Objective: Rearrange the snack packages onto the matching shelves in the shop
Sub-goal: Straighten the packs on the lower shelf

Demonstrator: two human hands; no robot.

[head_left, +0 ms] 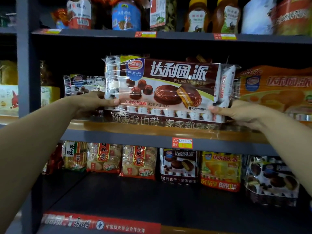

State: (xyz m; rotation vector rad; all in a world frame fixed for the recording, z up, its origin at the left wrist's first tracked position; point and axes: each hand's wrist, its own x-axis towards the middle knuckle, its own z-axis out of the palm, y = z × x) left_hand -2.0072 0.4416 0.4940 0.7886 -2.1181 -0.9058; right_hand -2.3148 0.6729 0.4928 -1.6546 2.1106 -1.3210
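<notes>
Two bare arms reach forward into a shop shelving unit. The left hand (99, 103) grips the lower left corner of a large brown chocolate pie package (166, 88), thumb laid on its front, fingers curled behind it. The right hand (236, 114) pinches the lower right corner the same way. The hands are well apart, one at each end, holding the package upright and face-out at the front of the middle shelf (152, 132).

The package seems to stand on a second, flat-lying package of the same brown design, whose white lettering shows beneath it. To its left, further back, stands another brown pie package (81, 83); just beside its right end is an orange pie package (276, 88) (same brand, a different flavour).

To finish the placing well, I judge it best to keep both corners level, slide the package straight back until its bottom edge sits fully on what is under it, keep it on the brown side of the orange stock, and let go only once it stands without leaning.

A red and yellow price tag (182, 143) is fixed to the shelf edge; its writing is too small to read. The shelf's rear is dark, so its depth cannot be told. Jars and bottles above are cut off at the top, the lower shelf's snack bags are blurred, and both fingers behind the package are hidden.
</notes>
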